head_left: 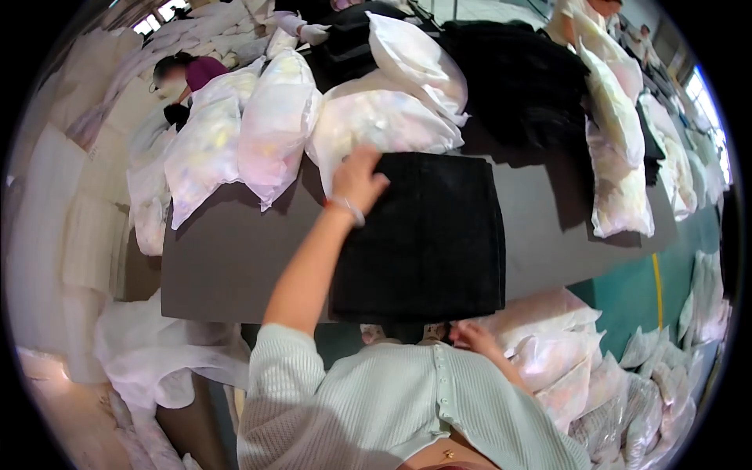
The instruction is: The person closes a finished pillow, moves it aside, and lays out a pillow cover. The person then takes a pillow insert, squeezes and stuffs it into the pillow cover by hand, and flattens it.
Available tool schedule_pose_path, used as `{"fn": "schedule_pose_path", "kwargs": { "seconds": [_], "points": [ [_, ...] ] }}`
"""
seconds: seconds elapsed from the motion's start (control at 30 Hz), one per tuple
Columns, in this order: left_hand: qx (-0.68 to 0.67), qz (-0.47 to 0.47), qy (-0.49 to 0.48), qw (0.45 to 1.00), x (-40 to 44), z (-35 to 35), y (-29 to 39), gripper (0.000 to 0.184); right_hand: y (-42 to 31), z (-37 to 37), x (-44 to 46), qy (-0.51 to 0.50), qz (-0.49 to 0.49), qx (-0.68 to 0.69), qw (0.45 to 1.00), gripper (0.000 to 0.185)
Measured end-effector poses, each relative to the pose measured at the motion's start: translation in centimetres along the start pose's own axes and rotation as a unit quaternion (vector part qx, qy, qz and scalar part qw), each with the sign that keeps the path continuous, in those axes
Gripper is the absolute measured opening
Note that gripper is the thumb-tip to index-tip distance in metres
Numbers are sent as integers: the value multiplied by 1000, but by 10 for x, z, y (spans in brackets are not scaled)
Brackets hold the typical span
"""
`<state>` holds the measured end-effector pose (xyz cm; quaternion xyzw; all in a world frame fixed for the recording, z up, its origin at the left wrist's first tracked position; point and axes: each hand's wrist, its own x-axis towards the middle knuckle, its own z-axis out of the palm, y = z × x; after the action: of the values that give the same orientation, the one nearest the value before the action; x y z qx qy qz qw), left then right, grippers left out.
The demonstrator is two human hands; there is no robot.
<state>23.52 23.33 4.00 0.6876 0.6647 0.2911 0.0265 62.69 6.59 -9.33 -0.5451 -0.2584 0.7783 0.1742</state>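
Note:
A folded black cloth stack [419, 235] lies flat at the front edge of the grey table [243, 258]. My left hand [362, 184] is at the cloth's upper left corner, its thumb apart from the fingers and nothing visible in its grasp. Just below the table's front edge, near the cloth's lower right corner, is my right hand [472, 337]. Its fingers are partly bent and blurred, and whether they touch the cloth is unclear. Beyond the cloth rests a stuffed white bag [384, 121], close to my left fingertips.
More stuffed bags [274, 125] stand at the table's back left. Dark cloth piles [513, 82] and upright bags [619, 164] are at the back right. A person in purple [205, 72] is at left; a gloved hand [315, 34] shows behind. Bags [548, 337] lie below right.

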Motion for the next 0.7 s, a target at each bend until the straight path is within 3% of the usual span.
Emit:
{"fn": "schedule_pose_path", "kwargs": {
  "seconds": [0.07,0.1,0.13,0.17,0.23,0.27,0.3,0.33,0.4,0.47,0.53,0.6,0.67,0.7],
  "points": [
    [113,75,-57,989,-71,42,25,63,-21,13,-26,-77,-76,-165,980,22],
    [124,75,-182,972,-108,67,25,67,-33,18,-30,-78,-77,-165,980,22],
    [88,52,-208,973,-140,87,27,67,-48,25,-30,-84,-119,-144,979,20],
    [79,55,-159,982,-158,105,19,66,-62,31,-30,-89,-157,-125,976,18],
    [16,37,-172,984,-148,97,15,64,-87,50,-6,-89,-280,-145,945,16],
    [-48,13,-186,981,-146,94,15,61,-102,68,3,-9,-373,-243,895,19],
    [-203,-14,-134,970,-140,92,2,45,-111,81,19,52,-474,-278,834,23],
    [-305,-109,-5,946,-131,66,13,30,-126,91,31,124,-561,-406,711,35],
    [-264,-148,157,940,-117,36,-9,16,-140,108,48,218,-524,-583,581,51],
    [-245,-234,214,916,-106,22,-51,17,-111,95,99,196,-452,-626,604,62],
    [-203,-297,180,916,-97,37,-119,28,-115,93,100,200,-460,-631,592,64],
    [-279,-402,113,865,-74,65,-176,40,-112,92,99,195,-455,-625,604,64],
    [-433,-478,16,764,-35,56,-171,58,-111,92,98,206,-453,-621,606,64],
    [-409,-475,-11,779,-16,56,-165,69,-110,92,98,200,-458,-615,610,64]
  ]
}}
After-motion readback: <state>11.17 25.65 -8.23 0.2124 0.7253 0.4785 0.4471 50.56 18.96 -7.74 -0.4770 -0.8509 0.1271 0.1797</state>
